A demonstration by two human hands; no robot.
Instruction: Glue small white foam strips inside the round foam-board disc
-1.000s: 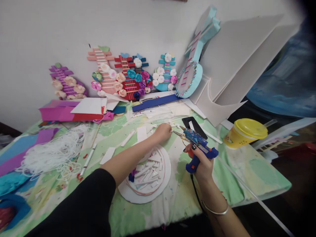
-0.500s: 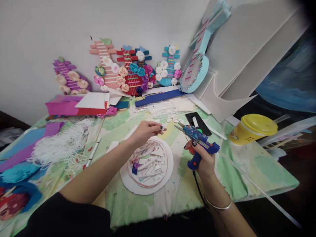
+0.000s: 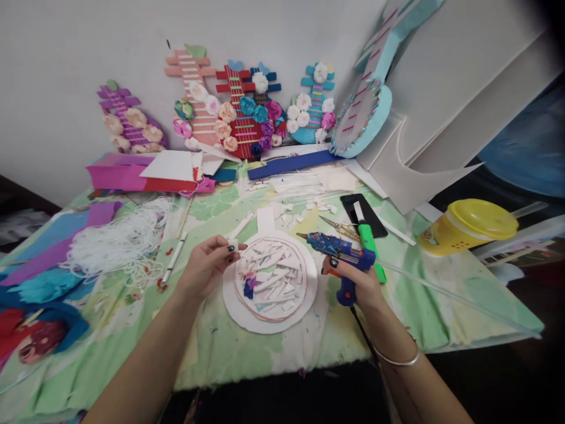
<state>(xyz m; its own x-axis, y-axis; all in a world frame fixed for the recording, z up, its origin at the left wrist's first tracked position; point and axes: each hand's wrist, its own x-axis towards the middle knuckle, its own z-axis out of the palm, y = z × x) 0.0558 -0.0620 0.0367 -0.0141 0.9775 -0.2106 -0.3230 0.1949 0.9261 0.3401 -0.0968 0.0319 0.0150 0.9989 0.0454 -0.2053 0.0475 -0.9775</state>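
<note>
Between the fingertips of my left hand [image 3: 207,265] is a small white foam piece [image 3: 233,244], pinched at the left edge of a round white board. My right hand [image 3: 355,277] grips a blue hot glue gun [image 3: 339,250], its nozzle pointing left and a long clear glue stick [image 3: 419,274] trailing out behind. The round board [image 3: 233,312] lies flat, with a short neck at its far side and a reddish line inside its rim. Many white foam scraps [image 3: 273,277] lie heaped on the board, with a few purple and blue bits among them.
Behind the glue gun lie scissors [image 3: 339,225], a green cutter [image 3: 368,241] and a black phone [image 3: 373,218]. Small white pieces [image 3: 324,206] lie past the board. White cord [image 3: 119,241] is piled at left; a yellow-lidded cup [image 3: 468,229] stands at right. Decorated guitars [image 3: 241,112] lean on the wall.
My left hand has drawn back left and nearer from above the board's far side, the white piece now showing in its fingers. The glue gun has shifted slightly left and turned more level.
</note>
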